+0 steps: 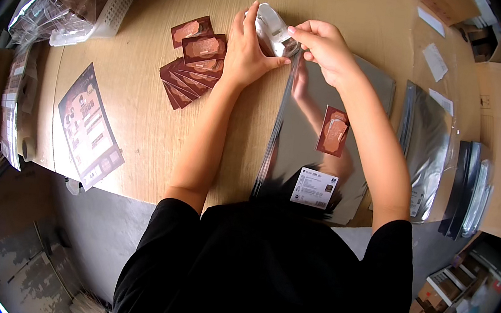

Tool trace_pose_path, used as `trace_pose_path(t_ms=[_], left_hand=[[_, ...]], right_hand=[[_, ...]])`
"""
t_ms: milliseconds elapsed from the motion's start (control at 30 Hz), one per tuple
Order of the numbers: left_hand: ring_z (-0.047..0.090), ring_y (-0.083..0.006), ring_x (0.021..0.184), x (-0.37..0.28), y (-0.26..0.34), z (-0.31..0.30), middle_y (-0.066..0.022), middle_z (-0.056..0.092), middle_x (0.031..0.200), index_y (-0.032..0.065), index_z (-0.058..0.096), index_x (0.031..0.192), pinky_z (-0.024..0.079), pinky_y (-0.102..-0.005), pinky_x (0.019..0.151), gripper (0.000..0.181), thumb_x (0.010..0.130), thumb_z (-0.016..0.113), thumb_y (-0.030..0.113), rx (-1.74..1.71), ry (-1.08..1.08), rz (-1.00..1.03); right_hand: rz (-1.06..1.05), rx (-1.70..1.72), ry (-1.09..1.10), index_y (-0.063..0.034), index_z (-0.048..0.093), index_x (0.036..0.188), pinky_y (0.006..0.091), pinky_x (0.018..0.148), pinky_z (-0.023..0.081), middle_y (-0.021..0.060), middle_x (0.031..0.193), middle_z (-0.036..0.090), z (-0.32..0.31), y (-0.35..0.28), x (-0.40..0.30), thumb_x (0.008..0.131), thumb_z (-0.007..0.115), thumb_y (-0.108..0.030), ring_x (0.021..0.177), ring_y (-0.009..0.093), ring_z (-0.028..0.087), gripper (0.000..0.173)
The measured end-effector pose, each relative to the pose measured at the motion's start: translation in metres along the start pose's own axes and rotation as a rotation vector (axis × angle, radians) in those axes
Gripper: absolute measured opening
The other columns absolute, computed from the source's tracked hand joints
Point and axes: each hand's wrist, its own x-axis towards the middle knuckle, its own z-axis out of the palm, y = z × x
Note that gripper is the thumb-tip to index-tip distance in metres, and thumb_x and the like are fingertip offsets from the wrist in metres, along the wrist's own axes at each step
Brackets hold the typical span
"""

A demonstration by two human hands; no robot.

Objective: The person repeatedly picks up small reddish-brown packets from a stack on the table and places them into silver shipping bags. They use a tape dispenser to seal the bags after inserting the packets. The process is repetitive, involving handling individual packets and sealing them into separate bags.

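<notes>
My left hand (251,47) grips a white tape dispenser (272,27) from its left side, at the far middle of the wooden table (241,155). At the dispenser's near right end, my right hand (321,44) has thumb and forefinger pinched together. Anything thin between those fingertips is too small to make out. Below my right forearm lies a stack of shiny silver bags (364,90). A dark red printed card (333,131) rests on the top bag, above a white label (315,188). Several matching red cards (195,73) are fanned out left of my left wrist.
A printed sheet (91,127) lies at the left. Behind it stands a white plastic basket (117,7) holding brown items and clear wrap. More silver bags (425,144) and a cardboard box (500,138) are on the right. Paper slips (435,61) lie at the far right.
</notes>
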Motion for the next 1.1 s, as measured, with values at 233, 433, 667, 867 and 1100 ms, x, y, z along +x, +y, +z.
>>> trace_pose_path(t_ms=[233, 433, 667, 867, 1100], left_hand=[[0.044, -0.045, 0.116, 0.001, -0.005, 0.001, -0.0263, 0.033, 0.133, 0.0137, 0.026, 0.142, 0.042, -0.049, 0.094, 0.121, 0.042, 0.09, 0.04, -0.027, 0.014, 0.025], [0.043, -0.0419, 0.119, 0.002, 0.002, -0.003, -0.0245, 0.036, 0.132, 0.0108, 0.026, 0.141, 0.042, -0.0469, 0.096, 0.119, 0.045, 0.089, 0.04, 0.033, -0.018, 0.004], [0.043, -0.046, 0.118, 0.003, -0.005, 0.0, -0.0277, 0.031, 0.136, 0.0161, 0.027, 0.142, 0.041, -0.0495, 0.095, 0.118, 0.044, 0.09, 0.037, -0.044, -0.016, 0.014], [0.028, -0.0486, 0.129, -0.009, 0.007, -0.004, -0.0328, 0.017, 0.143, 0.009, 0.018, 0.144, 0.033, -0.0486, 0.104, 0.115, 0.055, 0.088, 0.028, -0.024, 0.008, 0.026], [0.051, -0.0237, 0.095, -0.102, 0.134, -0.019, -0.0064, 0.055, 0.105, 0.0065, 0.062, 0.108, 0.041, -0.0356, 0.075, 0.043, 0.07, 0.072, 0.025, -0.013, -0.405, 0.379]], right_hand=[[0.096, -0.071, 0.017, -0.0076, 0.058, 0.082, 0.0174, 0.051, 0.036, -0.0012, 0.075, 0.058, -0.014, 0.007, -0.031, 0.089, 0.063, -0.02, 0.063, 0.003, 0.047, 0.015], [0.218, -0.004, 0.005, 0.0001, 0.057, 0.083, 0.0234, 0.037, 0.036, 0.007, 0.074, 0.061, -0.02, 0.038, -0.018, 0.085, 0.066, -0.018, 0.048, 0.008, 0.048, 0.02], [0.196, -0.239, 0.132, 0.0015, 0.057, 0.087, 0.0223, 0.037, 0.036, 0.0059, 0.073, 0.058, -0.037, 0.037, -0.012, 0.087, 0.062, -0.012, 0.046, 0.006, 0.044, 0.015], [-0.279, -0.254, -0.169, -0.0029, 0.056, 0.086, 0.0184, 0.053, 0.035, -0.0012, 0.076, 0.054, -0.078, -0.04, -0.063, 0.091, 0.056, -0.013, 0.06, 0.004, 0.043, 0.011], [-0.254, -0.763, -0.503, -0.0032, 0.05, 0.08, 0.0249, 0.057, 0.036, 0.0001, 0.075, 0.05, -0.112, -0.015, -0.099, 0.089, 0.054, -0.007, 0.066, 0.007, 0.045, 0.011]])
